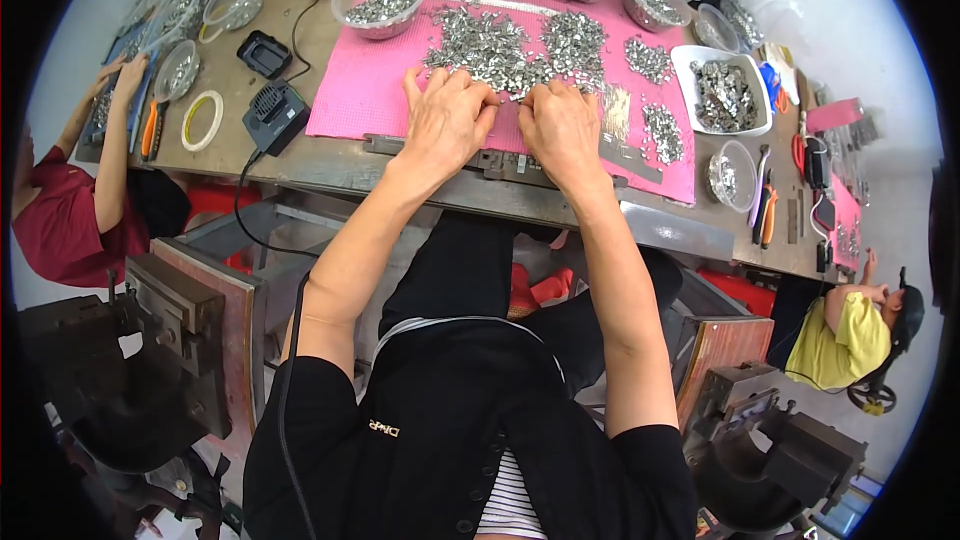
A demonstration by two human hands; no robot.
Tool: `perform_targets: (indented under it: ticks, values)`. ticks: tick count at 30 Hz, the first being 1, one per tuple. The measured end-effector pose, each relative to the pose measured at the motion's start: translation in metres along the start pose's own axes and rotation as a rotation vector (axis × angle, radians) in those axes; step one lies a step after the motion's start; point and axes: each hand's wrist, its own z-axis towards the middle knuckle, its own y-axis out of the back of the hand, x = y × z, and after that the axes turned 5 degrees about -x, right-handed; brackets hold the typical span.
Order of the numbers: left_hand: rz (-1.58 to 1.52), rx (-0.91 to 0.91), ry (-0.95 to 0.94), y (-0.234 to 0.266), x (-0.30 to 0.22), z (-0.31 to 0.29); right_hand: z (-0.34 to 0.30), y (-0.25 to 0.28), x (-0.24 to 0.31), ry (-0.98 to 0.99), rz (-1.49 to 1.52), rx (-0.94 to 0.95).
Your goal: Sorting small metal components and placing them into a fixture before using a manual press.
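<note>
Far at the left edge of the frame, a co-worker in a red top (pixel 55 225), reaching over clear bowls of metal bits (pixel 178 68) in the upper left. Next to that, a ring of tape (pixel 202 120) and two black chargers (pixel 274 114) on the bare bench.

Toward the middle, a pink mat (pixel 370 90) strewn with small silver metal pieces (pixel 490 45), a heap just above both hands. Left hand (pixel 447 120) palm down at the near edge of the heap, fingers curled in narrow, tips pinched around what looks like one small piece; too small to tell for certain. Right hand (pixel 562 130) palm down just beside it, fingers likewise bunched, tips nearly touching the left ones. Both forearms rising from the lower edge and converging, elbows spread wide, wrists low on the mat above a dark metal strip (pixel 500 162).

Best done, judging by this, with fingertips close together, wrists resting for steadiness, one piece at a time pulled from the heap's edge rather than its thick middle.

Further right, a white tray of pieces (pixel 722 90), pliers with orange handles (pixel 765 215), and in the lower right a second co-worker in yellow (pixel 835 345).
</note>
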Motion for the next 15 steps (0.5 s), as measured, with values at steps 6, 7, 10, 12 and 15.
perform_targets:
  ticks: [6,7,10,12,15]
  values:
    - [0.073,-0.04,-0.078,-0.004,-0.005,0.003,-0.004,0.002,-0.007,0.047,0.033,-0.069]
    - [0.064,-0.005,-0.077,-0.005,-0.004,0.004,-0.006,0.005,-0.01,0.052,0.081,-0.103]
    - [0.001,0.009,-0.082,0.002,-0.004,0.004,-0.02,0.029,-0.022,-0.092,0.437,-0.013]
    - [-0.103,0.03,-0.081,0.011,-0.016,0.001,-0.037,0.047,-0.021,-0.107,0.494,-0.016]
    - [-0.308,0.096,-0.11,0.011,-0.033,-0.015,-0.061,0.052,-0.023,-0.162,0.586,0.003]
